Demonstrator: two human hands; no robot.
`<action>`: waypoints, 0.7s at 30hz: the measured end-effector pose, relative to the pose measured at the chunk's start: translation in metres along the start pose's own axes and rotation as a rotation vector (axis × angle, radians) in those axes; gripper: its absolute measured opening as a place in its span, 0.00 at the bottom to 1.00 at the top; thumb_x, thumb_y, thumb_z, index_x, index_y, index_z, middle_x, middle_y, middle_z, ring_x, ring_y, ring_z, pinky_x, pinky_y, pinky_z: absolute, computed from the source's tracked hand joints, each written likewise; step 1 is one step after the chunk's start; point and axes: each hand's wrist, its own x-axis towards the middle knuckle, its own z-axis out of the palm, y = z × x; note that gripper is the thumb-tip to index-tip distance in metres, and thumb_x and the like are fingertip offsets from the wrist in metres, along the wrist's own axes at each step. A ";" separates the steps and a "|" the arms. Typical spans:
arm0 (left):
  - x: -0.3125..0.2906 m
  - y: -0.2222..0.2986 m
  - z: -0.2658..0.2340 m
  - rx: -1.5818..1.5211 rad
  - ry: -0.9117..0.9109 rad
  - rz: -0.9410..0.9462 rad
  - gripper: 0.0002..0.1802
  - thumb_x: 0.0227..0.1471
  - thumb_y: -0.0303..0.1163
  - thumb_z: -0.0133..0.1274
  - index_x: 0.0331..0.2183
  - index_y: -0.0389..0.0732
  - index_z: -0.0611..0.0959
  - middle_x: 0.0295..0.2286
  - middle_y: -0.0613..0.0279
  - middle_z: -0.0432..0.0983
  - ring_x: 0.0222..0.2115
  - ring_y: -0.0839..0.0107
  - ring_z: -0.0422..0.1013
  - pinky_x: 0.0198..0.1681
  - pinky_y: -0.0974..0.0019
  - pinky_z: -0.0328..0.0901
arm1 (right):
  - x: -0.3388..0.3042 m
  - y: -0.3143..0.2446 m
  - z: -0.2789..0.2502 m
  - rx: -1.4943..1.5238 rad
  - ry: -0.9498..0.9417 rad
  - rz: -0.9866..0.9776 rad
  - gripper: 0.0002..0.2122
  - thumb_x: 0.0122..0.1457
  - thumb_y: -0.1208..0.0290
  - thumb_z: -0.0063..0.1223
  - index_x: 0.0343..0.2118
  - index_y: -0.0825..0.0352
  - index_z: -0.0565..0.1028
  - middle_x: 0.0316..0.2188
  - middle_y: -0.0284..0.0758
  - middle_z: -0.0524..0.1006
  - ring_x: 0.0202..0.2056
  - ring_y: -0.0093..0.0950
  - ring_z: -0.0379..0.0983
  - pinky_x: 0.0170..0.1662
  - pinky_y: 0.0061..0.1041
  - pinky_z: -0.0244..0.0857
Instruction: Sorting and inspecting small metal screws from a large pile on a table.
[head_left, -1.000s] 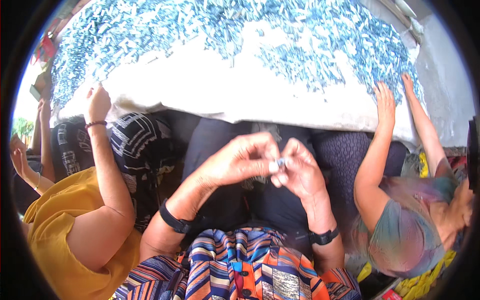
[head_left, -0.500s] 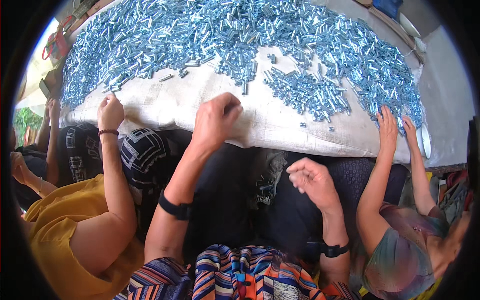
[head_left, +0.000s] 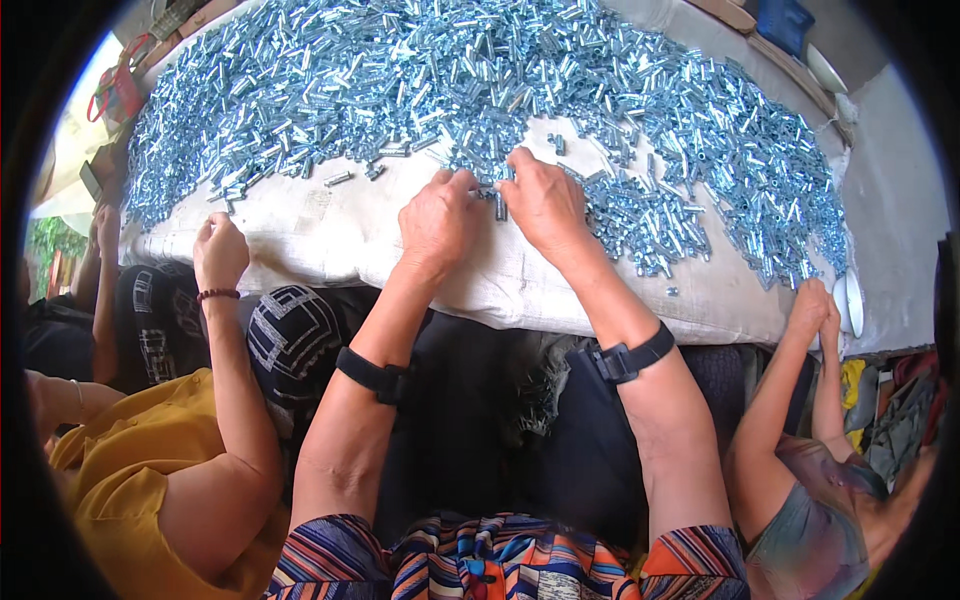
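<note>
Both hands reach the near edge of the heap of small silvery metal pieces (head_left: 480,90) on the table's white cloth (head_left: 330,225). The left hand (head_left: 437,218) and right hand (head_left: 543,203) have fingers curled together over pieces; picking works best from the loose edge, one piece per pinch.

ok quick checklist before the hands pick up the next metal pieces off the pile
1. Both hands at the pile: ok. Left hand and right hand rest side by side at its near edge.
2. Pieces within reach: ok. The pile of small silver-blue metal pieces starts right at the fingertips.
3. What the fingers grip: cannot tell. They curl down and hide any piece.
4. Bare working space: ok. The white cloth lies bare left of the left hand.
5. Neighbours apart: ok. The co-worker's fist on the left and another person's hand at the right edge are well away.
</note>
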 end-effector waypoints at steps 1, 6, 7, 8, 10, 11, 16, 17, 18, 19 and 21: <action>0.001 0.003 -0.001 0.001 -0.031 0.011 0.10 0.44 0.34 0.55 0.32 0.45 0.79 0.29 0.61 0.74 0.30 0.59 0.73 0.33 0.57 0.66 | 0.002 0.001 0.002 -0.045 -0.014 -0.047 0.09 0.51 0.70 0.52 0.30 0.69 0.67 0.25 0.47 0.76 0.32 0.47 0.75 0.35 0.43 0.67; 0.006 0.003 0.006 0.008 -0.024 0.058 0.11 0.43 0.37 0.57 0.31 0.46 0.79 0.29 0.61 0.75 0.30 0.59 0.73 0.32 0.57 0.66 | 0.012 0.003 0.007 -0.123 -0.027 -0.073 0.08 0.50 0.72 0.49 0.31 0.69 0.69 0.25 0.46 0.77 0.30 0.46 0.75 0.34 0.43 0.67; 0.006 0.004 0.005 0.004 -0.008 0.066 0.10 0.43 0.36 0.57 0.32 0.45 0.79 0.28 0.60 0.75 0.29 0.59 0.73 0.32 0.58 0.66 | 0.011 0.003 0.005 -0.130 -0.010 -0.095 0.07 0.50 0.73 0.48 0.31 0.69 0.69 0.24 0.46 0.77 0.30 0.45 0.75 0.33 0.42 0.67; 0.007 0.006 0.003 0.001 0.009 0.076 0.10 0.43 0.34 0.57 0.32 0.45 0.79 0.27 0.59 0.75 0.27 0.60 0.72 0.31 0.60 0.66 | 0.008 0.004 0.001 -0.128 -0.003 -0.097 0.07 0.50 0.73 0.48 0.31 0.69 0.69 0.24 0.46 0.77 0.30 0.45 0.75 0.33 0.42 0.67; 0.002 0.004 -0.001 -0.132 -0.019 0.030 0.09 0.45 0.32 0.55 0.32 0.42 0.79 0.26 0.60 0.75 0.25 0.64 0.72 0.30 0.63 0.66 | -0.005 -0.001 -0.008 -0.058 0.020 -0.109 0.08 0.49 0.74 0.48 0.33 0.69 0.70 0.24 0.46 0.77 0.28 0.45 0.75 0.33 0.41 0.67; -0.003 -0.001 -0.003 -0.268 -0.049 -0.023 0.09 0.47 0.30 0.54 0.33 0.39 0.79 0.25 0.60 0.75 0.23 0.67 0.71 0.29 0.67 0.66 | -0.012 -0.005 -0.013 -0.067 0.010 -0.112 0.08 0.49 0.74 0.48 0.33 0.69 0.70 0.24 0.46 0.77 0.28 0.45 0.75 0.33 0.41 0.67; -0.043 0.035 -0.033 -1.117 -0.374 -0.222 0.09 0.51 0.26 0.49 0.33 0.30 0.78 0.24 0.63 0.74 0.24 0.79 0.68 0.29 0.74 0.64 | -0.076 0.000 -0.053 0.996 -0.113 0.285 0.14 0.52 0.78 0.45 0.44 0.69 0.67 0.22 0.34 0.73 0.25 0.20 0.70 0.30 0.19 0.63; -0.054 0.039 -0.038 -1.139 -0.420 -0.228 0.10 0.51 0.26 0.49 0.34 0.30 0.77 0.25 0.64 0.74 0.25 0.79 0.68 0.30 0.75 0.64 | -0.089 -0.001 -0.057 1.000 -0.111 0.285 0.14 0.52 0.78 0.45 0.44 0.69 0.67 0.22 0.34 0.73 0.25 0.20 0.70 0.30 0.19 0.63; -0.062 0.044 -0.041 -1.167 -0.470 -0.227 0.10 0.51 0.26 0.48 0.36 0.30 0.77 0.26 0.64 0.74 0.26 0.79 0.69 0.31 0.75 0.64 | -0.100 0.000 -0.063 1.087 -0.135 0.303 0.14 0.53 0.78 0.45 0.44 0.69 0.67 0.23 0.34 0.72 0.25 0.20 0.70 0.30 0.19 0.63; -0.068 0.048 -0.044 -1.194 -0.510 -0.249 0.10 0.53 0.27 0.49 0.37 0.32 0.76 0.27 0.64 0.74 0.27 0.79 0.69 0.33 0.75 0.65 | -0.110 0.000 -0.068 1.175 -0.160 0.321 0.13 0.54 0.78 0.45 0.44 0.69 0.66 0.23 0.33 0.72 0.25 0.21 0.70 0.30 0.18 0.63; -0.078 0.054 -0.046 -1.280 -0.523 -0.267 0.10 0.53 0.28 0.49 0.37 0.33 0.76 0.27 0.64 0.74 0.27 0.79 0.69 0.33 0.74 0.65 | -0.125 -0.003 -0.079 1.288 -0.167 0.407 0.12 0.55 0.78 0.46 0.43 0.68 0.66 0.23 0.33 0.72 0.25 0.20 0.70 0.30 0.19 0.64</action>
